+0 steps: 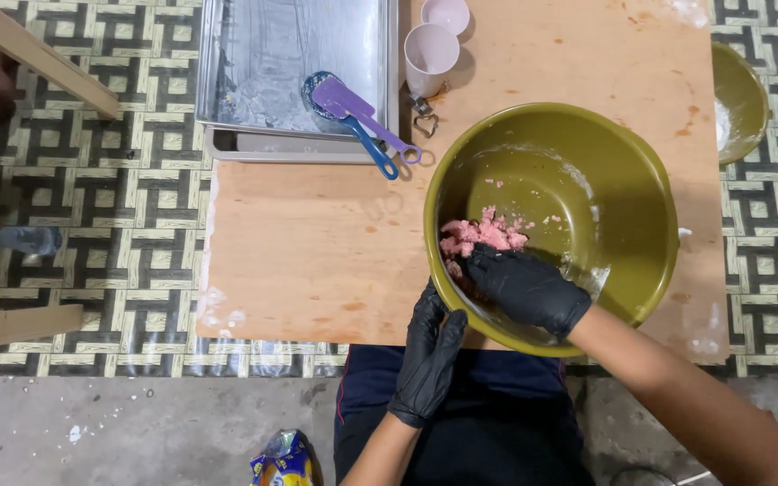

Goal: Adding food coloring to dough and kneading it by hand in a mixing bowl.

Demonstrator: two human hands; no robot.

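Two hands in black gloves work at a large round olive-green plastic bowl (587, 207) that sits on a pale wooden tabletop (317, 243). The right hand (526, 288) is inside the bowl, fingers curled down and pressed against a lump of pink minced mixture (482, 236) lying on the bowl's inner wall just beyond the fingertips; the hand touches the lump but does not enclose it. The left hand (429, 355) is open, its fingers laid flat against the outer near rim of the bowl, just beside the right hand.

Beyond the left hand, well apart, a rectangular metal tray (227, 63) lies on the far part of the tabletop. A purple plastic spatula (362, 112) and a blue-handled spoon (362, 139) rest across the tray's near edge. Two white plastic cups (431, 49) stand beside the tray, beyond the bowl. A second olive-green bowl (738, 103) sits far to the right of the right hand, at the tabletop edge.
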